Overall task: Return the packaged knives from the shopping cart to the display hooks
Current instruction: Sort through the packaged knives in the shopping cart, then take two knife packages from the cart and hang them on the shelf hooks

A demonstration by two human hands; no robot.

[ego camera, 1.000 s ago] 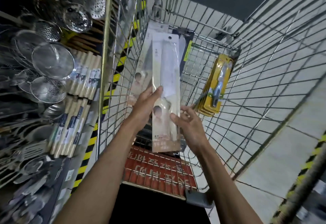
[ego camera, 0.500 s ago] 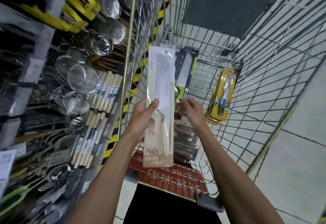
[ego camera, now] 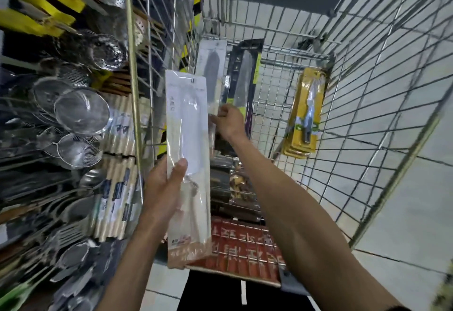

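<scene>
Right hand (ego camera: pixel 229 123) has let go and gone forward into the cart (ego camera: pixel 367 104), fingers curled, seemingly pinching a second white pack (ego camera: pixel 212 70) beside the black pack (ego camera: pixel 244 77). My left hand (ego camera: pixel 163 188) alone now grips the white knife pack (ego camera: pixel 188 126), thumb across its front, upright at the cart's left side. 1 pack lifted, not yet hung.

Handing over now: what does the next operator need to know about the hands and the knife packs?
Left hand grips a white knife pack, lifted above the cart.
Right hand pinches what looks like the second white pack, standing in the cart beside a black pack.
Yellow packs lean in its far right corner.
Done: one pack out. Left: hang every pack.
</scene>
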